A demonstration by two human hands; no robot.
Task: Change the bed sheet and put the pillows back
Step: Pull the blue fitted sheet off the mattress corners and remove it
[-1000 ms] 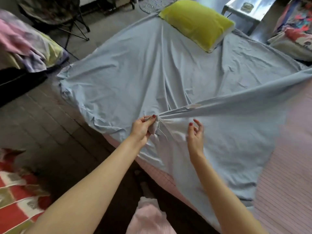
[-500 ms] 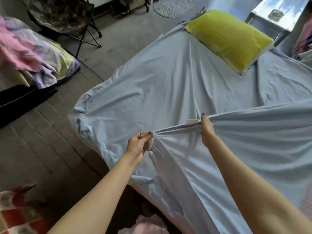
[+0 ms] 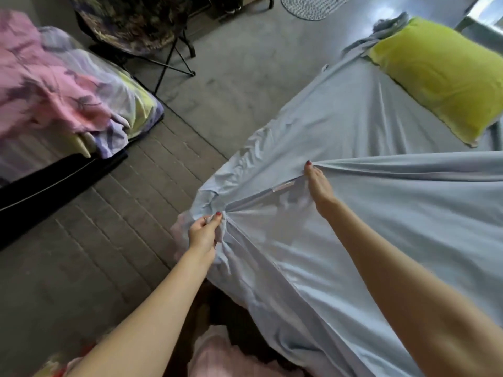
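Observation:
A pale blue bed sheet (image 3: 340, 126) lies spread over the bed, its near part lifted into a taut fold. My left hand (image 3: 202, 234) pinches a bunched corner of the sheet at the bed's near left edge. My right hand (image 3: 319, 186) grips the folded hem farther right, fingers curled under the cloth, beside a small white label (image 3: 283, 187). A yellow-green pillow (image 3: 441, 74) rests on the sheet at the far right end of the bed.
A heap of pink and lilac bedding (image 3: 62, 85) lies on a low surface at left. A folding chair (image 3: 141, 28) stands behind it. A round woven mat (image 3: 313, 5) lies on the grey floor far off. Pink cloth (image 3: 231, 355) shows at the bottom.
My right hand has slid right along the hem, away from my left hand, stretching the edge between them. The view has swung left, so the bed and pillow sit farther right.

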